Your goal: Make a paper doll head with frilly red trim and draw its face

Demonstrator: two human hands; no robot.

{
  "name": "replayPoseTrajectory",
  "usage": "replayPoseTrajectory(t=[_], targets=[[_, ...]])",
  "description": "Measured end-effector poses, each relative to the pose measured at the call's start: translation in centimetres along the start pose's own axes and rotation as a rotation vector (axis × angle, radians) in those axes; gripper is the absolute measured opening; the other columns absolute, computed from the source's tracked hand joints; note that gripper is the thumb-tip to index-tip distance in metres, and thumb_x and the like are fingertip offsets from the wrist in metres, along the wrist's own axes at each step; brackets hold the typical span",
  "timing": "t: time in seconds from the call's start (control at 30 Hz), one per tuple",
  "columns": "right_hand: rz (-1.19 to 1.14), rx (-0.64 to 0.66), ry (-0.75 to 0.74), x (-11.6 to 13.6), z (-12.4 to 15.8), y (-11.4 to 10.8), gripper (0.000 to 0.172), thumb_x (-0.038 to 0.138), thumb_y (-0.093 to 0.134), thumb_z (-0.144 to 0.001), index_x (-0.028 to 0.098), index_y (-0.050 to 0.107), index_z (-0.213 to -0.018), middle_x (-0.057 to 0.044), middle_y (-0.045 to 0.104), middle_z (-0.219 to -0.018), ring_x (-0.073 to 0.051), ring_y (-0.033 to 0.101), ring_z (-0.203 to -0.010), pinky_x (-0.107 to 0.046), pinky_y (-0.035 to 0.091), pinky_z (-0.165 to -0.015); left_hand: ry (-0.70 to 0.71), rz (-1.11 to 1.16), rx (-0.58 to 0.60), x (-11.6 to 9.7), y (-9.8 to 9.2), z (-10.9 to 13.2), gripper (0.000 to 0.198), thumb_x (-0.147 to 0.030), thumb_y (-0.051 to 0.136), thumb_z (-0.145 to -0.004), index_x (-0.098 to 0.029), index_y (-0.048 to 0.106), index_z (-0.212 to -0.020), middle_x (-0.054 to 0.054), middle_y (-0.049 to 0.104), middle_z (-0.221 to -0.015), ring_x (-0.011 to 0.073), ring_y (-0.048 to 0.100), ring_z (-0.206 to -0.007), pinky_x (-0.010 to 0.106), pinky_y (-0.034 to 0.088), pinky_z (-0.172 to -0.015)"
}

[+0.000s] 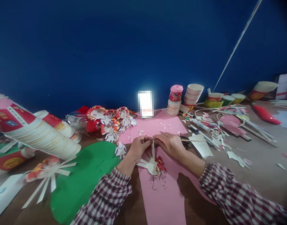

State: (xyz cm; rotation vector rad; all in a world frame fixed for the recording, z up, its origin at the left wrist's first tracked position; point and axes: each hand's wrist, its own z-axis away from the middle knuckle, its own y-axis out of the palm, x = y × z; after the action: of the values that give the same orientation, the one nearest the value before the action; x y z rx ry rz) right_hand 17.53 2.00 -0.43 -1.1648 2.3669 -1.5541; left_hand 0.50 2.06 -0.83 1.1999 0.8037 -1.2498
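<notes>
In front of me is a cut paper cup (152,167), its wall slit into white strips that fan out round the base, with red printed pieces on its right side. My left hand (140,148) pinches the tip of one upright strip between thumb and fingers. My right hand (170,145) meets it at the same tip, fingers bent together over the strip. A thin wooden stick (193,140) juts out to the right from behind my right hand; whether that hand grips it is hidden. Pink paper (162,200) lies underneath, with dark marks below the cup.
Left are stacked paper cups (45,137), another slit cup (49,173) and a green sheet (87,178). Paper dolls (112,122) lie behind. Cup stacks (173,104) stand at the back right. Paper scraps (220,139), pens (200,125) and a red pouch-like item (266,115) lie right.
</notes>
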Motion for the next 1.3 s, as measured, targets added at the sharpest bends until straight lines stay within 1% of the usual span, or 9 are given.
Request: replayPoseTrajectory(t=[0.3, 0.5, 0.63, 0.7, 0.8, 0.93, 1.07, 1.17, 1.3], targets=[[-0.073, 0.014, -0.042, -0.44, -0.17, -0.02, 0.023, 0.028, 0.043, -0.093, 0.021, 0.064, -0.101, -0.004, 0.07, -0.091, -0.015, 0.061, -0.083, -0.026, 0.043, -0.075, -0.006, 0.0, 0.023, 0.2, -0.19, -0.04, 0.032, -0.031, 0.079, -0.054, -0.011, 0.068, -0.077, 0.005, 0.068, -0.071, 0.0142, 0.061, -0.066, 0.028, 0.049, -0.069], [-0.091, 0.017, -0.044, -0.53, -0.13, -0.02, 0.022, 0.027, 0.044, -0.093, 0.022, 0.064, -0.1, -0.002, 0.069, -0.092, -0.014, 0.061, -0.084, -0.025, 0.043, -0.076, -0.006, -0.056, 0.004, 0.15, -0.18, -0.05, 0.03, -0.031, 0.077, -0.055, -0.011, 0.067, -0.075, 0.004, 0.066, -0.068, 0.0132, 0.058, -0.062, 0.026, 0.046, -0.063], [-0.058, 0.005, -0.072, -0.39, -0.15, -0.17, 0.023, 0.028, 0.044, -0.093, 0.021, 0.065, -0.097, -0.003, 0.069, -0.086, -0.014, 0.06, -0.082, -0.025, 0.043, -0.074, 0.05, -0.078, 0.003, 0.39, -0.35, -0.19, 0.026, -0.037, 0.07, -0.066, -0.012, 0.065, -0.072, 0.003, 0.065, -0.069, 0.0131, 0.057, -0.064, 0.026, 0.045, -0.065], [-0.033, -0.002, -0.101, -0.24, -0.15, -0.27, 0.021, 0.026, 0.045, -0.093, 0.021, 0.065, -0.096, -0.003, 0.068, -0.084, -0.014, 0.06, -0.082, -0.025, 0.043, -0.074, 0.075, -0.091, -0.003, 0.5, -0.44, -0.24, 0.029, -0.042, 0.067, -0.07, -0.013, 0.064, -0.07, 0.002, 0.063, -0.067, 0.0124, 0.055, -0.063, 0.025, 0.044, -0.064], [0.023, -0.016, -0.137, 0.01, -0.13, -0.38, 0.017, 0.021, 0.049, -0.09, 0.021, 0.065, -0.096, -0.004, 0.067, -0.083, -0.015, 0.059, -0.082, -0.026, 0.043, -0.073, 0.068, -0.102, 0.011, 0.47, -0.47, -0.17, 0.033, -0.044, 0.069, -0.067, -0.012, 0.066, -0.073, 0.001, 0.061, -0.065, 0.0128, 0.054, -0.063, 0.026, 0.043, -0.064], [0.089, -0.028, -0.168, 0.16, -0.07, -0.4, 0.016, 0.018, 0.05, -0.089, 0.02, 0.065, -0.095, -0.004, 0.067, -0.082, -0.016, 0.059, -0.08, -0.027, 0.043, -0.073, 0.016, -0.065, 0.032, 0.09, -0.29, 0.05, 0.038, -0.045, 0.074, -0.061, -0.01, 0.067, -0.074, 0.001, 0.061, -0.064, 0.0115, 0.053, -0.06, 0.025, 0.042, -0.062], [0.115, -0.031, -0.182, 0.17, -0.01, -0.35, 0.016, 0.017, 0.051, -0.088, 0.019, 0.065, -0.094, -0.005, 0.067, -0.082, -0.016, 0.058, -0.081, -0.027, 0.042, -0.074, -0.017, -0.092, 0.044, -0.1, -0.27, 0.13, 0.04, -0.048, 0.072, -0.062, -0.01, 0.066, -0.07, 0.001, 0.059, -0.06, 0.0095, 0.049, -0.055, 0.022, 0.039, -0.055], [0.123, -0.022, -0.174, 0.2, 0.01, -0.29, 0.015, 0.017, 0.051, -0.088, 0.019, 0.065, -0.093, -0.005, 0.067, -0.081, -0.016, 0.058, -0.08, -0.027, 0.042, -0.074, 0.014, -0.186, 0.024, 0.12, -0.44, -0.03, 0.041, -0.051, 0.068, -0.064, -0.01, 0.064, -0.067, 0.0, 0.056, -0.056, 0.0086, 0.046, -0.052, 0.021, 0.037, -0.051], [0.099, -0.021, -0.112, 0.19, -0.07, -0.22, 0.016, 0.022, 0.049, -0.09, 0.02, 0.065, -0.091, -0.004, 0.066, -0.079, -0.016, 0.058, -0.078, -0.026, 0.04, -0.07, 0.128, -0.312, 0.002, 0.57, -0.57, -0.32, 0.039, -0.049, 0.063, -0.07, -0.01, 0.064, -0.067, 0.001, 0.058, -0.06, 0.0095, 0.048, -0.055, 0.021, 0.038, -0.052]])
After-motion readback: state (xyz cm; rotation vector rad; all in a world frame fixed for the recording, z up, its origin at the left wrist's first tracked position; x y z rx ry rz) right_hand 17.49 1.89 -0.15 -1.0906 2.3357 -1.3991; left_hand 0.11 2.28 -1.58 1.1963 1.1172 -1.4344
